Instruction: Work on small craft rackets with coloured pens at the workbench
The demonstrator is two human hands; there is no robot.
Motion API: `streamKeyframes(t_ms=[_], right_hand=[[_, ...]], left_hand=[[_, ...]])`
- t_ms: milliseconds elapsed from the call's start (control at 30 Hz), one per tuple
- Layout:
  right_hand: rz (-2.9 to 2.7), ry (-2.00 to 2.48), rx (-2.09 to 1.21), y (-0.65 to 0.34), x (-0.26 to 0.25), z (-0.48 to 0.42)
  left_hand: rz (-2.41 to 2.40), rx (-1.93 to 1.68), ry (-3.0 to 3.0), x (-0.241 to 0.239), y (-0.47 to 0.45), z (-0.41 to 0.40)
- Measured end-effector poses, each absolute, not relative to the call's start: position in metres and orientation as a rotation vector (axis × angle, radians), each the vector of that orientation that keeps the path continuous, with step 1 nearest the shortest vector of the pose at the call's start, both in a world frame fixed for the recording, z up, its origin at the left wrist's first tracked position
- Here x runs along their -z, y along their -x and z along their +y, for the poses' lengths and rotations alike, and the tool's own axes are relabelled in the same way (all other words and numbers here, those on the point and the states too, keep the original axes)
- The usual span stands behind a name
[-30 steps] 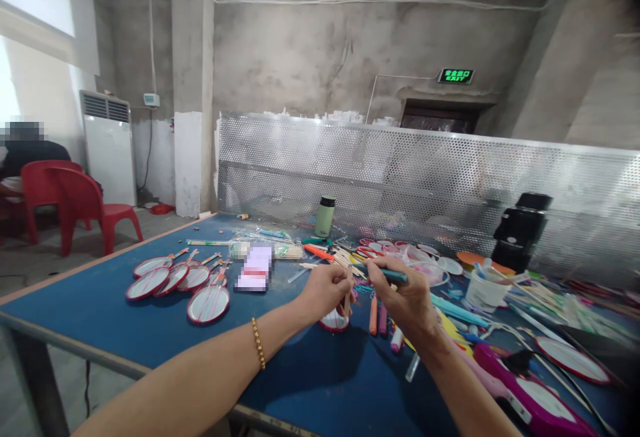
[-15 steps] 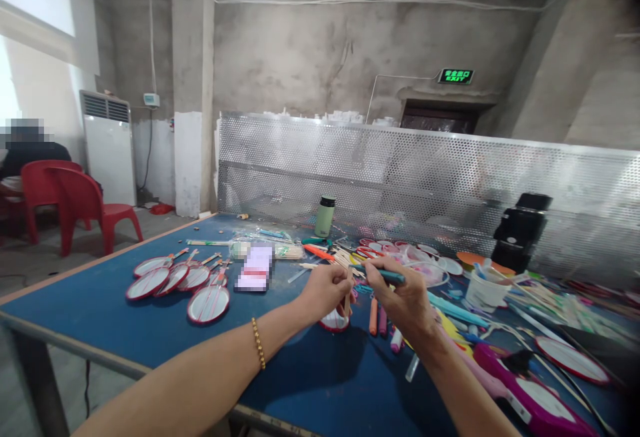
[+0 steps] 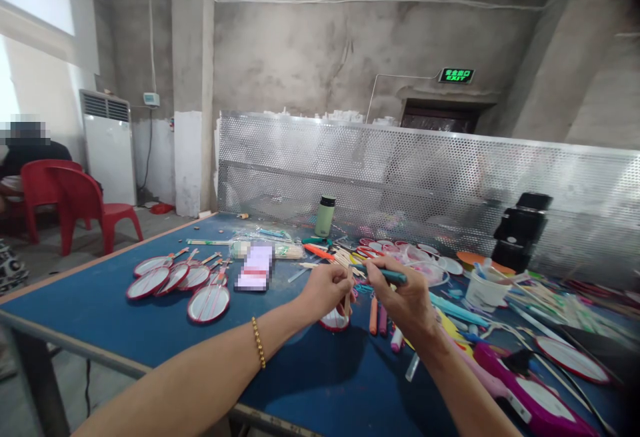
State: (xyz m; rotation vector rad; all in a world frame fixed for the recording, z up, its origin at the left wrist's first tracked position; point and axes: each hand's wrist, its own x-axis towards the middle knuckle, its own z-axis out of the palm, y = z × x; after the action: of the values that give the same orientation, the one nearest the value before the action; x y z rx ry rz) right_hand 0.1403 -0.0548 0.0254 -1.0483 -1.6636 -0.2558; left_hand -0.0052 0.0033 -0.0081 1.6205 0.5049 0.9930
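1. Wooden stick (image 3: 347, 296) stands almost upright over the blue table (image 3: 100, 310), pinched between the thumb and curled fingers of the left hand (image 3: 324, 290). Its lower end meets a small red-rimmed fan (image 3: 334, 321) resting on the table at six o'clock of that fist.
2. The right hand (image 3: 406, 296) closes around a teal pen (image 3: 389, 276), fingers pressed together on the barrel, with the tip pointing toward nine o'clock, at the stick.
3. Stick and fan look light and thin. The stick seems stiff but easy to snap and the fan face flimsy, so a gentle hold low on the stick, near the rim, seems safest.
4. Finished fans (image 3: 177, 280) lie in a cluster at nine o'clock, well apart. Orange and pink markers (image 3: 376, 317) lie just beside the small fan at three o'clock.
5. A green flask (image 3: 325, 216) stands at twelve o'clock, and a white cup (image 3: 484, 292) at two o'clock.
6. Loose sticks and pens (image 3: 505, 317) crowd the table around the right wrist, and a perforated metal screen (image 3: 425, 170) closes the far edge.
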Motion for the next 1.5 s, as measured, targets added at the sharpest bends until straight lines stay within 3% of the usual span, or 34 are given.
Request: streamKeyframes(t_ms=[1500], right_hand=[[-1.652, 1.064, 0.251, -0.1394, -0.0283, -0.0574]], left_hand=[[0.521, -0.989, -1.602, 0.0079, 0.0050, 0.0038]])
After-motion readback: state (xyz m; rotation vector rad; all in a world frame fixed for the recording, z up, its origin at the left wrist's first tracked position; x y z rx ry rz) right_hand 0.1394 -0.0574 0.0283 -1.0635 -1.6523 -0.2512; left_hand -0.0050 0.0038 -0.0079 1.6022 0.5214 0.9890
